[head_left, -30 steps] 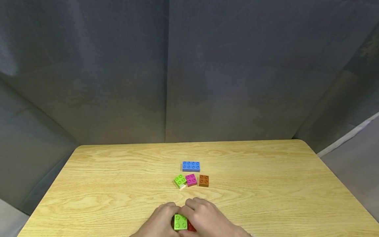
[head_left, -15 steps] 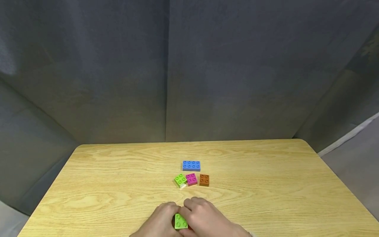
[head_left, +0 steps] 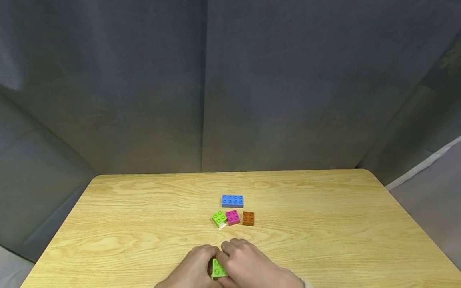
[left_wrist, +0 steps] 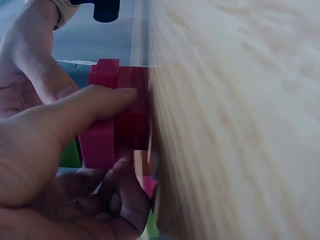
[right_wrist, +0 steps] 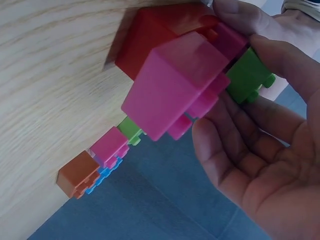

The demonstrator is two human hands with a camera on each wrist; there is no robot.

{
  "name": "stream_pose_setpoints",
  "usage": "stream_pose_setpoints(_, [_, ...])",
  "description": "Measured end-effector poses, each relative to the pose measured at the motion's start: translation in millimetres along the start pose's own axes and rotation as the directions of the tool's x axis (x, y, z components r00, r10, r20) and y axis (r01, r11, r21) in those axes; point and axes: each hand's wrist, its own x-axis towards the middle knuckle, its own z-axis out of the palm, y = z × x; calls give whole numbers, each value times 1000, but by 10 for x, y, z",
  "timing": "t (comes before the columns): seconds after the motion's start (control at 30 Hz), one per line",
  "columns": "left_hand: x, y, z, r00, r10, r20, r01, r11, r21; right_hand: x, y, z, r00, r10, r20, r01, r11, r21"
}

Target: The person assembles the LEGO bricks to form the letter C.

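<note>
Low in the head view, both hands meet around a small stack of toy building bricks. A red brick (right_wrist: 155, 35) lies at the bottom against the table, with pink bricks (right_wrist: 175, 80) on it. A green brick (head_left: 219, 270) sits above the pink layer. My left hand (head_left: 196, 266) steadies the stack, its thumb (left_wrist: 107, 102) pressed across the red brick's side and its fingers curled opposite. My right hand (head_left: 248, 264) pinches the green brick between thumb and fingers, partly covering it in the head view. How firmly the green brick is seated cannot be seen.
Beyond the hands lie loose bricks: a lime green one (head_left: 219, 219), a magenta one (head_left: 233, 217), a brown one (head_left: 248, 218) and a longer blue one (head_left: 232, 201). The wooden table (head_left: 324, 224) ends at dark curtains (head_left: 288, 100).
The right hand has shifted slightly left over the green brick, covering more of its top and the red below. The left hand keeps its hold; the loose bricks stay put.
</note>
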Motion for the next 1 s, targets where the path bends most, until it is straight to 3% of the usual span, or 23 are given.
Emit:
stream_pose_setpoints(0.17, [-44,55,5,999,-40,-17,40,998,-44,5,-12,-19,1000,4,31,-4,1000,-6])
stream_pose_setpoints(0.7, [-27,111,29,999,-33,-29,34,999,9,55,-52,-49,991,-3,134,21,991,-131])
stream_pose_setpoints(1.0, [-24,109,29,999,-25,-28,26,999,30,66,-67,-27,994,-6,110,24,986,-163])
